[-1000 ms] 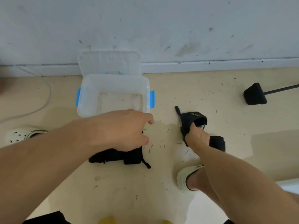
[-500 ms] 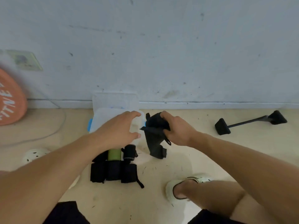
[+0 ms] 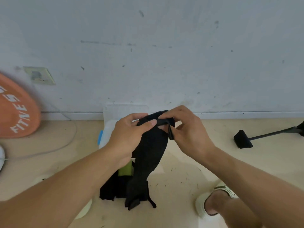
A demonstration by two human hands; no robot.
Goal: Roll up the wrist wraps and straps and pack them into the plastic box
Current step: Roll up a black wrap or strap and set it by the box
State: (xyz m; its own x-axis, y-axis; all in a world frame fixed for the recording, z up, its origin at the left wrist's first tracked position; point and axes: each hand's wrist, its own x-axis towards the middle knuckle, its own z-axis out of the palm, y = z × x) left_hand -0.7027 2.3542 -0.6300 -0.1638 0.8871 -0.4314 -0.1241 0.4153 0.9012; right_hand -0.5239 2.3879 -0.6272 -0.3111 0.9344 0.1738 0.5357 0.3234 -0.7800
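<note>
1. Versus half a second earlier: left hand (image 3: 130, 134) had come off the box side and joined the right hand (image 3: 189, 129) on the black wrist wrap (image 3: 150, 155); before, only the right held it.
2. Wrap was lifted higher than before, now held up in front of the plastic box (image 3: 107, 130), its long tail hanging down near the floor pile.
3. Left hand gripped the wrap's top end, thumb laid over the fabric, fingers curled behind it.
4. Right hand pinched the top edge and thumb loop (image 3: 170, 132) of the same wrap, fingers curled round it.
5. Camera view had tipped up a little; more wall (image 3: 164, 55) showed than before.
6. Plastic box sat far-centre against the wall, mostly hidden behind the hands; a blue latch (image 3: 100, 137) showed on its left side, clear lid (image 3: 125, 110) leaning up behind. Contents could not be seen.
7. Pile of black straps (image 3: 115, 188) lay on the floor near-centre, outside the box, with a green roll (image 3: 125, 170) at its far edge.
8. Orange disc (image 3: 14, 109) far left; black-footed bar (image 3: 243, 139) far right; white clog (image 3: 212, 201) near right.
</note>
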